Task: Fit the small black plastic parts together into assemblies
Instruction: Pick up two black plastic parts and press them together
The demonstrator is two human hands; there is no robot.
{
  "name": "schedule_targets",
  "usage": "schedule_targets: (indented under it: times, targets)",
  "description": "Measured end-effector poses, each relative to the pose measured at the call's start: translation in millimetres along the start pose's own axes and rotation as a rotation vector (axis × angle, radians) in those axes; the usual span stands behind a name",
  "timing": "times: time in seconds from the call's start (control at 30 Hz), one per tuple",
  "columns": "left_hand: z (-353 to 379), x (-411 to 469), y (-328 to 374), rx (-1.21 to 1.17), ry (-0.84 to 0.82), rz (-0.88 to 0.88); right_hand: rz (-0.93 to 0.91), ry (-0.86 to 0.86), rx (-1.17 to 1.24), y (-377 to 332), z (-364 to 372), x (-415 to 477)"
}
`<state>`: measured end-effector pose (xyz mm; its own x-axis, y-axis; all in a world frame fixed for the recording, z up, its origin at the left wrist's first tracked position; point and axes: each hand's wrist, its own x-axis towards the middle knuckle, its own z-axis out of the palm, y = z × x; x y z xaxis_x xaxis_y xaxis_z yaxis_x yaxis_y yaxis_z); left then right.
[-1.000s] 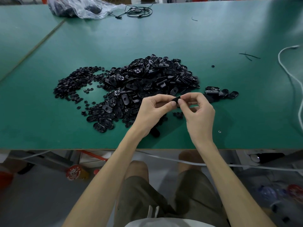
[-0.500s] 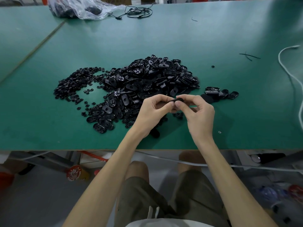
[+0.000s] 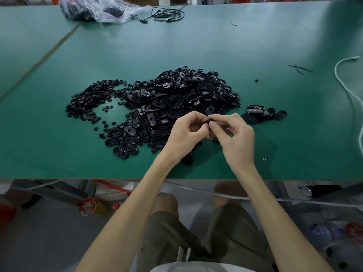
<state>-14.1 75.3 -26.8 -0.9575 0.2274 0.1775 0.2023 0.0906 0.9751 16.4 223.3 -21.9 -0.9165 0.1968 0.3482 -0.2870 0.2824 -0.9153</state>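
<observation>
**Black plastic part pinched between both hands**

Black and small, the part (image 3: 210,121) sits where the two hands meet, just on the near side of the big pile (image 3: 176,95) of oval pieces, above the green table (image 3: 196,46). The left hand (image 3: 188,132) grips it from the left with thumb and forefinger, its other fingers curled under. The right hand (image 3: 233,138) pinches it from the right with thumb and forefinger, its remaining fingers loosely bent.

Fingertips cover most of the part, so I cannot tell whether it is one piece or two pressed together. Another dark piece (image 3: 186,160) lies half hidden under the left wrist.

Left of the pile spreads a heap of small round pieces (image 3: 88,99); right of the pile lies a small cluster of oval pieces (image 3: 263,113). Far beyond the pile, a clear plastic bag (image 3: 102,8) and a cardboard box (image 3: 140,0) are cut off by the top edge. The box carries lettering too blurred to read. A white cable (image 3: 345,83) runs off well right of the pile.
</observation>
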Motion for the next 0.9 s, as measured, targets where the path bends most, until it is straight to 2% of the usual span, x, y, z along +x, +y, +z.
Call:
schedule_targets:
  times: [0.4,0.67,0.9]
  targets:
    - [-2.0,0.4,-0.4,0.023,-0.010,0.008,-0.070,-0.031,-0.068,1.3,1.5,-1.5]
    - [-2.1,2.0,-1.7,-0.144,-0.024,-0.010,-0.050,0.036,-0.035,1.7,-0.8,-0.6]
    - [-1.6,1.8,-1.6,-0.086,0.011,-0.007,-0.045,0.004,-0.032,1.1,-0.1,-0.9]
